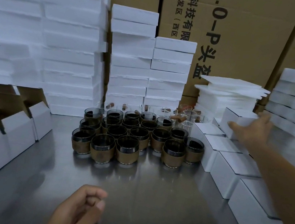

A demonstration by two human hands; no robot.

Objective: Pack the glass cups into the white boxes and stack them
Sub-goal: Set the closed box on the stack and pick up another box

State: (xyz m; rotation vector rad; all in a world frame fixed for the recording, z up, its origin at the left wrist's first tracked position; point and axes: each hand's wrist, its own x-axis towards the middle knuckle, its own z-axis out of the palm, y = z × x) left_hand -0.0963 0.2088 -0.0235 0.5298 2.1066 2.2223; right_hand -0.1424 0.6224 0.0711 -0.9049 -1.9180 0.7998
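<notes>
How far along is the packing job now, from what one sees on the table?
Done: a row of closed white boxes lies along the table's right side. In hand: the right hand touches another closed box on top of that row. Left: many glass cups stand unpacked in the middle; open boxes wait at the left. The left hand is curled, empty.

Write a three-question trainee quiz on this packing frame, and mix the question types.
1. Short answer: on which side of the sleeved glass cups do the open white boxes stand?
2. True or false: the left hand holds a cup.
3. The right hand touches: A a tape roll, B a closed white box, C a marker pen.
Key: 1 left; 2 false; 3 B.
</notes>
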